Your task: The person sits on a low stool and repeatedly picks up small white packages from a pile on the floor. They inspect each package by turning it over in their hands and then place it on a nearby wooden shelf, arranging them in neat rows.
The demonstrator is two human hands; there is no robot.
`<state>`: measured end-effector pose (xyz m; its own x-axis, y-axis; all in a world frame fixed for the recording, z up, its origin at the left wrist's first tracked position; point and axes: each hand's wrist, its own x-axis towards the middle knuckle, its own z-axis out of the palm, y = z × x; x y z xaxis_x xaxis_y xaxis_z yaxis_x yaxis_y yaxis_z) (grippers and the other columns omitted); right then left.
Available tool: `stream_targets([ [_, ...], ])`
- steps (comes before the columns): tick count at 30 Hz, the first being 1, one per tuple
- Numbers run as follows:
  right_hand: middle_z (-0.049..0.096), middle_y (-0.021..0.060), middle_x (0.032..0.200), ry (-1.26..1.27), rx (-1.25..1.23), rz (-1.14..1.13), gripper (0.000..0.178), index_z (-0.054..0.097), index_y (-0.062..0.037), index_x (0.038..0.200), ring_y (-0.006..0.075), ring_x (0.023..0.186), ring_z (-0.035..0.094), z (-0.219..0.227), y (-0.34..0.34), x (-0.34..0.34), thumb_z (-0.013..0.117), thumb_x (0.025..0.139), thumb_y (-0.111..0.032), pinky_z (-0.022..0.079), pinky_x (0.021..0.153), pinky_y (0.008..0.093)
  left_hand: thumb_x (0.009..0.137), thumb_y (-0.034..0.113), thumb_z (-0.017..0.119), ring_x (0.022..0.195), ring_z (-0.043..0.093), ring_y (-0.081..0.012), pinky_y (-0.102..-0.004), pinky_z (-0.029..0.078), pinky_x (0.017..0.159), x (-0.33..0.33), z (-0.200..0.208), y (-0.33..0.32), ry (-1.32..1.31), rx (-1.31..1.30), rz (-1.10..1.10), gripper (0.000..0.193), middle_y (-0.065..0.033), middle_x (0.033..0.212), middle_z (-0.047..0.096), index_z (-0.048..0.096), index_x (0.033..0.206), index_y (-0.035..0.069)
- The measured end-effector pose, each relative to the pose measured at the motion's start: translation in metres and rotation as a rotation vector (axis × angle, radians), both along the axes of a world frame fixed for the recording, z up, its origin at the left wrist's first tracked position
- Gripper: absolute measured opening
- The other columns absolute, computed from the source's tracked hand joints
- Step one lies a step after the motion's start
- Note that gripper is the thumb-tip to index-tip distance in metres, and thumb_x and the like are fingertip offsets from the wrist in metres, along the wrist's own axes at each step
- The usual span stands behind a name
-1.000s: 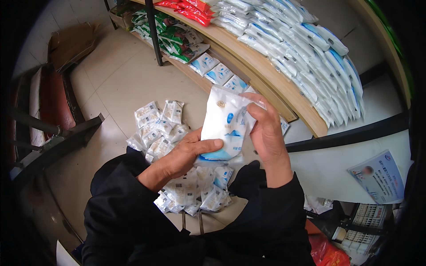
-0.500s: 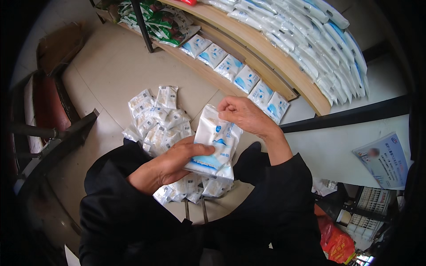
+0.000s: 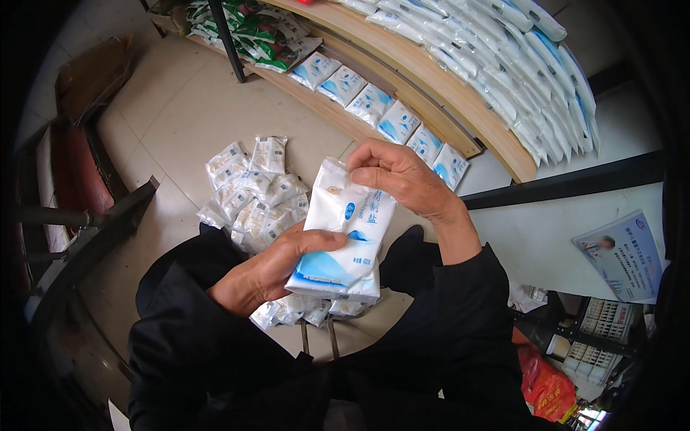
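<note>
A white and blue bag of salt (image 3: 363, 248) is held up over my lap, its printed face toward me. My left hand (image 3: 262, 273) is closed round its lower left side, with the thumb across the front. At the upper right corner, my right hand (image 3: 413, 179) pinches the clear film edge between thumb and curled fingers. Beneath and beyond the bag lies a heap of small clear-wrapped white packets (image 3: 251, 194); the bag and my left hand hide part of it.
Similar white and blue bags (image 3: 370, 104) line the low wooden shelf ahead. Long white packages (image 3: 489, 79) fill the shelf above. Green packs (image 3: 244, 32) sit far left. A dark metal frame (image 3: 93, 230) stands left; a printed card (image 3: 624, 255) and red plastic bag (image 3: 546, 388) are at right.
The bag of salt has turned so its front faces me more fully, and its lower end has shifted slightly left. My right hand has risen a little, still at the upper corner.
</note>
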<state>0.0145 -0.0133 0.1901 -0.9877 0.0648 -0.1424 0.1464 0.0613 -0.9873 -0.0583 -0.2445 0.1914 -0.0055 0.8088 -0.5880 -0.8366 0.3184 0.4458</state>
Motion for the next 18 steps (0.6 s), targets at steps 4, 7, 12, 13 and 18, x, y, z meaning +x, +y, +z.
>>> stream_targets([
  [4,0.072,0.0100,0.100,0.125,0.479,-0.283,0.017,0.066,-0.0004,0.111,0.0232,0.092,0.068,-0.004,0.001,-0.002,0.064,0.098,-0.011,0.053,0.082,0.0336,0.093,0.021,0.067,0.114,0.069,-0.0311,-0.0443,0.057,0.100,0.002,0.004,0.006,0.048,-0.055,0.047,0.065,-0.0199,0.130,0.063,0.041,0.148,-0.003],
  [7,0.071,0.0179,0.113,0.337,0.759,-0.570,0.024,0.066,0.0001,0.118,0.0395,0.102,0.068,0.004,-0.006,0.000,0.064,0.097,-0.010,0.054,0.088,0.0439,0.095,0.019,0.062,0.114,0.069,-0.0321,-0.0449,0.056,0.102,-0.003,-0.003,0.014,0.027,-0.001,0.139,0.060,-0.0201,0.131,0.063,0.041,0.147,-0.003],
  [12,0.063,0.0220,0.133,0.671,0.990,-0.515,0.042,0.060,0.0046,0.131,0.0416,0.123,0.061,0.006,-0.054,-0.004,0.068,0.094,-0.014,0.048,0.104,0.0471,0.109,0.048,0.045,0.129,0.059,-0.0291,-0.0444,0.048,0.110,-0.003,-0.003,0.021,-0.036,0.165,0.333,0.062,-0.0165,0.141,0.058,0.040,0.152,0.003],
  [13,0.059,0.0219,0.138,0.669,0.949,-0.404,0.051,0.055,0.0040,0.137,0.0405,0.130,0.056,-0.008,-0.066,-0.001,0.069,0.094,-0.019,0.043,0.110,0.0496,0.109,0.048,0.044,0.130,0.059,-0.0285,-0.0442,0.048,0.110,-0.005,-0.011,0.025,-0.031,0.182,0.371,0.061,-0.0155,0.142,0.057,0.041,0.152,0.005],
  [18,0.057,0.0219,0.141,0.554,1.018,-0.287,0.054,0.050,0.0023,0.143,0.0376,0.137,0.049,-0.022,-0.070,-0.004,0.062,0.099,-0.027,0.035,0.116,0.0548,0.110,0.052,0.036,0.133,0.056,-0.0282,-0.0465,0.048,0.110,-0.009,-0.015,0.024,-0.067,0.227,0.391,0.059,-0.0127,0.147,0.054,0.040,0.153,0.012],
])
